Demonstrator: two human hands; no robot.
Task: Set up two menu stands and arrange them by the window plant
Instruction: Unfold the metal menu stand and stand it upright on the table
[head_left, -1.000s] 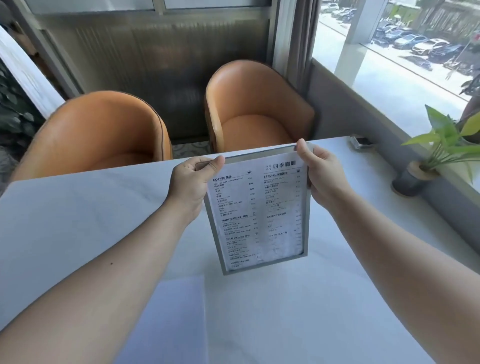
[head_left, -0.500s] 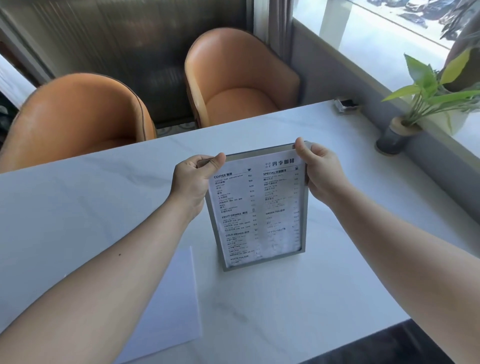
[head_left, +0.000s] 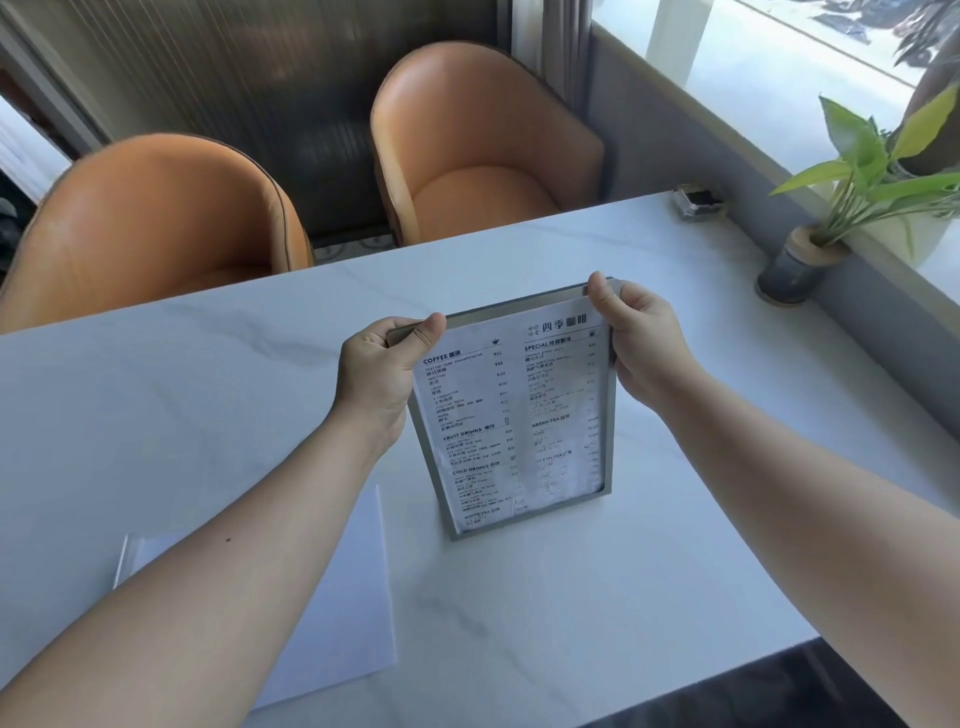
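Left hand (head_left: 376, 382) and right hand (head_left: 641, 348) pinch menu stand (head_left: 511, 415) top.

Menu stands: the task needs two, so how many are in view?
2. One framed menu stand is upright mid-table, left hand and right hand holding its top corners. A clear stand lies flat at the near left, partly under the left forearm.

Bare table (head_left: 675, 312) toward potted plant (head_left: 795, 265), clear sheet (head_left: 337, 597) near left

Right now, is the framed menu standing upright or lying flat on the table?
Upright: the menu stand has its bottom edge at the table, both hands pinching its top corners.
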